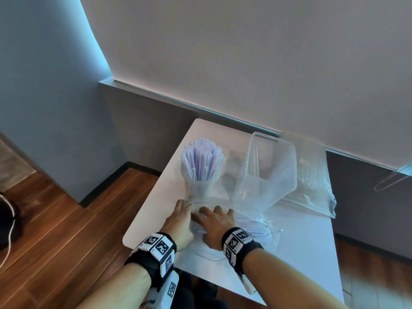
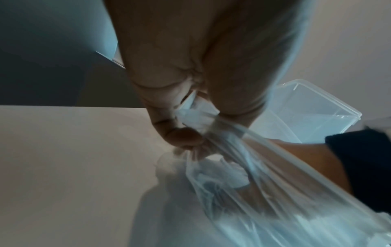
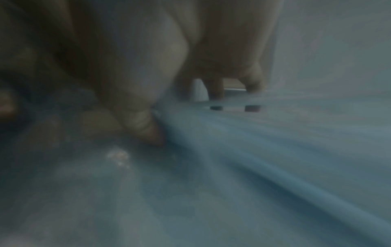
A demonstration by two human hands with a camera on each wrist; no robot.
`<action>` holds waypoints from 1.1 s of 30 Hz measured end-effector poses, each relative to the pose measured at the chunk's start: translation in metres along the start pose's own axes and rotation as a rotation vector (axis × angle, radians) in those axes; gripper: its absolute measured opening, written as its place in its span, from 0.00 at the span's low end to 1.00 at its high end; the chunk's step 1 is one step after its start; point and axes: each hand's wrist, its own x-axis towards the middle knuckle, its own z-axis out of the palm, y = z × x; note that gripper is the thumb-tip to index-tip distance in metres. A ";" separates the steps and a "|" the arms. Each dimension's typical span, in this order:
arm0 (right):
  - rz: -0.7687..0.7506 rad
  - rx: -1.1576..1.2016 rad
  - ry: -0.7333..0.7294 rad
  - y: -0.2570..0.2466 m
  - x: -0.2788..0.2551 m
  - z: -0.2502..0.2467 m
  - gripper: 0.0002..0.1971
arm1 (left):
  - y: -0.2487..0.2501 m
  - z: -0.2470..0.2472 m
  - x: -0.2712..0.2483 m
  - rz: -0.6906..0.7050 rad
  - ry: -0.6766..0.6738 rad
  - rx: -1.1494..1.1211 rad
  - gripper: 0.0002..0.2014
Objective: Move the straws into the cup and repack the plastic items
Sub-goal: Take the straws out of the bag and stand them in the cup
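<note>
a tip-over of the cup (image 1: 199,186) is judged the main risk: the tall clear cup is loaded with a top-heavy fan of pale lilac straws (image 1: 201,160) and stands upright at the table's (image 1: 301,246) left side, just beyond the two hands, so a tug on the film could drag it or knock it. the thin plastic bag (image 1: 252,221) is pinched at a gathered, crumpled edge by the left hand (image 2: 180,117), thumb and fingers curled on the film, as is shown plainly in the left wrist view; a slip is judged likely, since the film looks slick and stretchy. the right hand (image 1: 214,224) is laid flat with fingers spread on top of the bag, pressing down a bundle of straws that is seen through the film beside its wrist; these could be bent or creased under pressure, being light hollow tubes. whether any straw is gripped cannot be told, as the right wrist view is blurred. a rigid, clear rectangular container (image 1: 269,166) with squared corners is propped tilted near the cup on the right, and it might be toppled if the bag beneath it is pulled. a second wrinkled transparent bag (image 1: 316,181) lies behind it near the far right edge, where it could slide off. the tabletop is smooth, matte and white.
</note>
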 end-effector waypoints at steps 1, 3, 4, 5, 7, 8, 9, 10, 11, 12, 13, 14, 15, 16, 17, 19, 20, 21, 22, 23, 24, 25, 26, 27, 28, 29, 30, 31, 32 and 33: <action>-0.005 0.023 -0.010 0.002 -0.001 -0.001 0.36 | -0.002 -0.001 0.000 -0.010 0.001 0.004 0.44; -0.017 0.070 -0.008 0.007 -0.002 -0.003 0.34 | -0.005 -0.002 0.000 -0.025 -0.002 0.005 0.45; -0.020 0.080 0.002 0.008 -0.003 -0.004 0.34 | -0.005 -0.002 0.001 -0.030 -0.006 0.001 0.46; -0.019 0.079 0.011 0.008 -0.004 -0.004 0.35 | -0.005 -0.002 0.001 -0.035 -0.005 -0.006 0.46; -0.013 0.086 0.024 0.010 -0.006 -0.002 0.38 | -0.005 -0.001 0.002 -0.040 0.004 -0.009 0.46; -0.012 0.097 0.036 0.012 -0.008 0.001 0.40 | -0.004 -0.001 0.003 -0.041 0.012 -0.005 0.46; -0.013 0.106 0.049 0.014 -0.011 0.003 0.42 | -0.005 -0.001 0.004 -0.040 0.021 -0.002 0.46; -0.017 0.116 0.057 0.017 -0.013 0.006 0.43 | -0.005 -0.001 0.005 -0.038 0.025 -0.001 0.47; -0.026 0.132 0.063 0.020 -0.016 0.009 0.44 | -0.006 -0.001 0.005 -0.034 0.026 -0.001 0.47; -0.039 0.157 0.073 0.023 -0.019 0.011 0.45 | -0.007 0.000 0.006 -0.029 0.029 -0.001 0.47; -0.053 0.185 0.090 0.026 -0.023 0.012 0.46 | -0.008 0.000 0.006 -0.026 0.031 0.001 0.48; -0.064 0.207 0.113 0.028 -0.027 0.012 0.46 | -0.008 0.001 0.005 -0.023 0.034 0.005 0.48; -0.066 0.216 0.140 0.031 -0.031 0.013 0.46 | -0.008 0.002 0.005 -0.020 0.037 0.011 0.48; -0.061 0.215 0.171 0.033 -0.035 0.013 0.44 | -0.007 0.003 0.004 -0.017 0.039 0.016 0.48; -0.054 0.207 0.201 0.035 -0.040 0.014 0.43 | -0.007 0.004 0.003 -0.015 0.041 0.015 0.48; -0.037 0.175 0.235 0.035 -0.049 0.017 0.38 | -0.005 0.005 0.001 -0.012 0.041 0.007 0.48; -0.030 0.158 0.245 0.035 -0.052 0.019 0.36 | -0.004 0.005 0.000 -0.013 0.040 0.002 0.47; -0.021 0.145 0.262 0.035 -0.055 0.021 0.34 | -0.003 0.006 -0.001 -0.012 0.038 -0.004 0.47; -0.011 0.134 0.290 0.034 -0.056 0.023 0.33 | -0.001 0.006 -0.001 -0.010 0.036 -0.005 0.47; -0.003 0.118 0.321 0.033 -0.057 0.024 0.32 | 0.001 0.006 -0.002 -0.010 0.035 -0.001 0.47; 0.001 0.097 0.349 0.031 -0.057 0.025 0.30 | 0.003 0.006 -0.004 -0.010 0.033 0.004 0.47; 0.002 0.076 0.362 0.029 -0.056 0.026 0.29 | 0.005 0.006 -0.005 -0.009 0.033 0.008 0.47; 0.002 0.057 0.369 0.026 -0.055 0.026 0.27 | 0.006 0.006 -0.006 -0.007 0.032 0.010 0.47; 0.006 0.039 0.371 0.025 -0.055 0.027 0.25 | 0.008 0.007 -0.006 -0.004 0.032 0.011 0.47; 0.012 0.021 0.370 0.023 -0.053 0.028 0.23 | 0.008 0.006 -0.007 -0.002 0.033 0.009 0.47; 0.018 0.007 0.367 0.021 -0.052 0.028 0.21 | 0.009 0.006 -0.007 -0.003 0.032 0.007 0.47; 0.019 -0.005 0.366 0.019 -0.051 0.029 0.20 | 0.009 0.006 -0.007 -0.004 0.032 0.006 0.47; 0.017 -0.018 0.364 0.017 -0.051 0.029 0.19 | 0.009 0.006 -0.007 -0.006 0.032 0.008 0.47; 0.015 -0.027 0.361 0.016 -0.051 0.030 0.19 | 0.009 0.005 -0.007 -0.008 0.032 0.008 0.47; 0.020 -0.027 0.350 0.015 -0.052 0.029 0.20 | 0.008 0.005 -0.006 -0.011 0.028 0.008 0.47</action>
